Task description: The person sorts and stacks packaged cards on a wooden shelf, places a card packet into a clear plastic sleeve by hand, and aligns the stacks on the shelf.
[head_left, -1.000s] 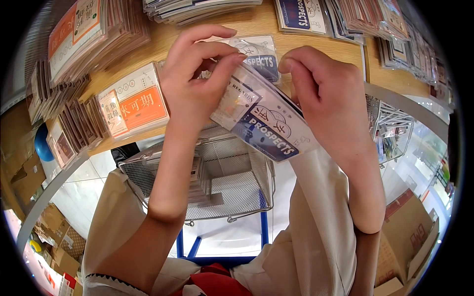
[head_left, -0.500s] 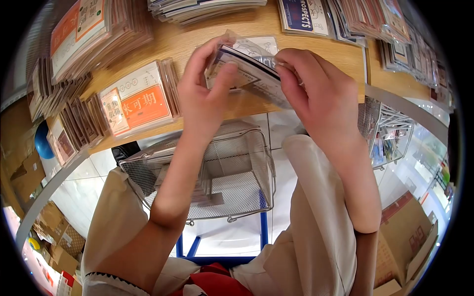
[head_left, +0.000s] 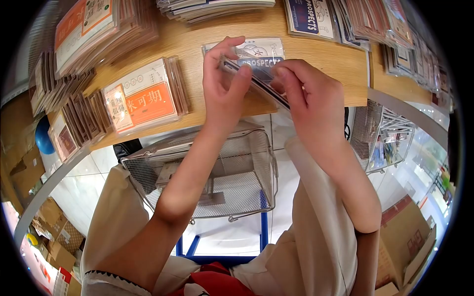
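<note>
My left hand (head_left: 224, 89) grips one end of a thin plastic-sleeved packet (head_left: 264, 88), seen nearly edge-on, with the thumb on its near side. At the packet's other side my right hand (head_left: 311, 93) is closed, thumb and index finger pinched at the clear film along the upper edge. Behind the packet, another sleeved packet printed PROSPECTS (head_left: 269, 48) lies flat on the wooden table (head_left: 316, 59). To the left lies a stack of orange and white packets (head_left: 148, 101).
More packet stacks stand at the back left (head_left: 84, 29), back centre (head_left: 212, 10) and back right (head_left: 313, 19). Below the table edge is a wire basket (head_left: 242, 190) holding some packets. A second wire basket (head_left: 390, 140) and a cardboard box (head_left: 407, 237) are at the right.
The packet has turned from showing its printed face to nearly edge-on. Both hands have shifted, the left one to the right, and the flat PROSPECTS packet shows more.
</note>
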A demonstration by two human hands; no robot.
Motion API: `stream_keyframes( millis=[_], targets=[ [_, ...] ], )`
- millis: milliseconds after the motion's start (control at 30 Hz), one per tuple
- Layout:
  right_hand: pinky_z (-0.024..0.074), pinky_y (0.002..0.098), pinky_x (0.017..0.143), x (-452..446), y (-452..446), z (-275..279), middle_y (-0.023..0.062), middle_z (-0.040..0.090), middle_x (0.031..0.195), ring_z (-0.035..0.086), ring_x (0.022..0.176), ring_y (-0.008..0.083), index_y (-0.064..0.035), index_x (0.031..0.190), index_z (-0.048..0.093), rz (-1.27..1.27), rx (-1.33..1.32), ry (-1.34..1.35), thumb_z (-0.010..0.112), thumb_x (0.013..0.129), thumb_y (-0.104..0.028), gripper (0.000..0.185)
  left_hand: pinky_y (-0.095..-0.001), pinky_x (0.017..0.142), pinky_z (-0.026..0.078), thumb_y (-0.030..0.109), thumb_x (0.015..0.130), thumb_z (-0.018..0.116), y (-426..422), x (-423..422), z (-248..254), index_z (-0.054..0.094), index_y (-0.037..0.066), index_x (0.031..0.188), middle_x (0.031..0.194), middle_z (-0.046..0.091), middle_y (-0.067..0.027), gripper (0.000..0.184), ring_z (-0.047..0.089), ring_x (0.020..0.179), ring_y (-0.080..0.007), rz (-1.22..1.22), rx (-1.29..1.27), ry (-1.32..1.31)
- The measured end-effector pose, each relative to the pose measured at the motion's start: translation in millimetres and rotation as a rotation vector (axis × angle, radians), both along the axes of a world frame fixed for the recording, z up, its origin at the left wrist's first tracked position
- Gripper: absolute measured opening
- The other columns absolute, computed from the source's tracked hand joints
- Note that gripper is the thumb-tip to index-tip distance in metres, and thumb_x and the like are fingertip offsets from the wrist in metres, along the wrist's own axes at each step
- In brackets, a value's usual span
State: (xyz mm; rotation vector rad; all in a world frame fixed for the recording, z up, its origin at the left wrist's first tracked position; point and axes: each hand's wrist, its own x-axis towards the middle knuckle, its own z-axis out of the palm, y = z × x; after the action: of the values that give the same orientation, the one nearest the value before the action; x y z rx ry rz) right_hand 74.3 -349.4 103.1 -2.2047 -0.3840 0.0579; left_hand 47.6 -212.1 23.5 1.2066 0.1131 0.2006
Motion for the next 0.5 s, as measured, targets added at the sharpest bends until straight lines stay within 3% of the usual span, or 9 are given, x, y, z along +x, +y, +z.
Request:
stream_keyframes(
  millis=[100,333,400,500],
  targets=[
    [0.0491,0.0332,0.054,-2.7,1.9,4.1,0.0127,0.064,0.067,0.063,0.060,0.0285,0.0001,0.084,0.060,-0.026,0.096,0.195,0.056,0.084,-0.004,0.005,-0.0235,0.082,0.040,0.006,0.084,0.049,-2.8,1.6,2.2,0.043,0.007,0.104,0.127,0.045,-0.0149,0.021,0.045,0.103,-0.0139,0.033,-0.092,-0.006],
    [0.0511,0.0310,0.056,-3.8,2.9,3.3,0.0130,0.064,0.067,0.066,0.061,0.0243,0.0005,0.084,0.060,-0.090,0.208,0.481,0.057,0.084,-0.005,0.006,-0.0329,0.101,0.029,0.012,0.076,0.048,6.2,0.1,-10.3,0.042,0.005,0.108,0.128,0.043,-0.0169,0.033,0.040,0.116,-0.0221,0.010,-0.026,-0.074],
    [0.0511,0.0306,0.056,-9.9,5.5,-2.4,0.0135,0.064,0.068,0.066,0.062,0.0242,0.0003,0.085,0.060,-0.064,0.225,0.359,0.060,0.082,-0.005,0.006,-0.0342,0.104,0.027,0.006,0.075,0.048,4.7,0.9,-6.2,0.042,0.004,0.112,0.126,0.045,-0.0168,0.038,0.040,0.118,-0.0228,0.057,-0.073,-0.095],
    [0.0513,0.0303,0.056,-15.2,9.6,1.0,0.0138,0.063,0.069,0.066,0.064,0.0245,-0.0001,0.084,0.059,-0.040,0.210,0.271,0.064,0.080,-0.006,0.009,-0.0350,0.102,0.033,-0.004,0.072,0.049,1.5,6.9,4.1,0.047,0.002,0.111,0.120,0.048,-0.0166,0.040,0.044,0.115,-0.0232,0.296,0.169,-0.164]
  ],
)
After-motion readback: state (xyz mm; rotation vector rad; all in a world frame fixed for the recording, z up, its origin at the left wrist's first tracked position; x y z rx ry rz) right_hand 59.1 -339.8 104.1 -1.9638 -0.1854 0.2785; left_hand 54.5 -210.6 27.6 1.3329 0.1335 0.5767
